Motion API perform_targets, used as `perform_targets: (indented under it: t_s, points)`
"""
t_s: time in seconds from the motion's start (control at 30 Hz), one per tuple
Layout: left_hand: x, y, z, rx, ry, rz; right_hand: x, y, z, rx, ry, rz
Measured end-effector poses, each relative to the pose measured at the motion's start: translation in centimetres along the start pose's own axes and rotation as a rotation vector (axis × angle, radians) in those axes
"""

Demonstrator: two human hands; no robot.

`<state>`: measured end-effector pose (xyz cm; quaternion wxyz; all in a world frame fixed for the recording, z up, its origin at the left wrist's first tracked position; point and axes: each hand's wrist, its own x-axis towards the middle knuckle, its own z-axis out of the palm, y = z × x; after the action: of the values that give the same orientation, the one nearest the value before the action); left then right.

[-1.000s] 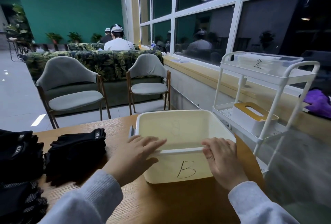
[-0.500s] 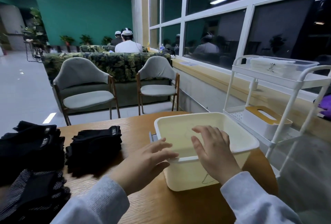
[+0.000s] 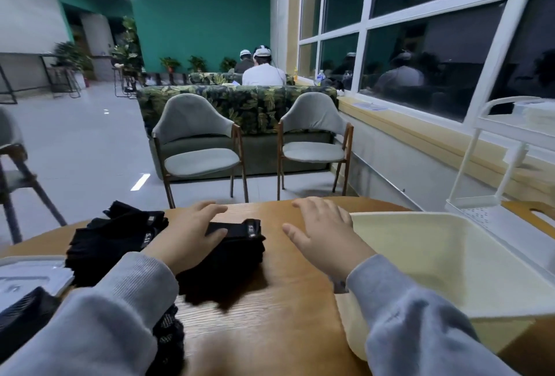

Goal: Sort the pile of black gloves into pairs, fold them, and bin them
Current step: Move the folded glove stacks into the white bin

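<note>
Take the round wooden table (image 3: 264, 309) as your landmark. At its far left edge lies a white lid or tray (image 3: 28, 275), partly cut off by the frame, and nearer to you than it a dark striped glove (image 3: 21, 315) shows under your left sleeve (image 3: 99, 324). Toward the table's centre from the lid sits a loose pile of black gloves (image 3: 114, 240), with a white "5.11" label visible on one cuff. Just to the right of that pile, near the middle of the table, your left hand (image 3: 189, 236) rests on a folded stack of black gloves (image 3: 237, 243); the fingers lie over its top and the thumb curls against the near side, so you are grasping the stack, which is still on the tabletop and outside the bin. To the right of the stack, your right hand (image 3: 326, 236) hovers over bare wood with fingers spread and relaxed, holding nothing, its far side close to the bin's left rim; whether it touches that rim you cannot tell. The cream plastic bin (image 3: 444, 258) takes up the table's right side, and what you can see of its inside holds no gloves. Beyond the table's right edge stands a white tiered cart (image 3: 492, 165) against the window wall. Past the table's far edge are two grey chairs (image 3: 198, 147) in front of a leaf-print sofa (image 3: 255, 105).
</note>
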<state>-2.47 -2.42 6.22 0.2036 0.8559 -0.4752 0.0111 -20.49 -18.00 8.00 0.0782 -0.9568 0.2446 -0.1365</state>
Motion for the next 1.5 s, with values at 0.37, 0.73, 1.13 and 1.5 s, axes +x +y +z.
perform_targets:
  t_s: [0.37,0.73,1.13,1.5]
  points:
    - [5.7,-5.4,5.4,-0.197,-0.131,-0.547,3.4,-5.5,6.3,0.024,-0.223,-0.009]
    - [4.3,-5.9,8.8,-0.175,-0.147,-0.621,5.4,-5.0,12.6,0.085,-0.342,-0.033]
    - [3.4,-5.6,7.9,-0.372,-0.113,-0.686,4.1,-3.2,14.1,0.072,-0.416,-0.014]
    - [3.5,-3.2,5.8,-0.558,-0.056,-0.706,3.6,-2.6,13.8,0.144,-0.385,0.039]
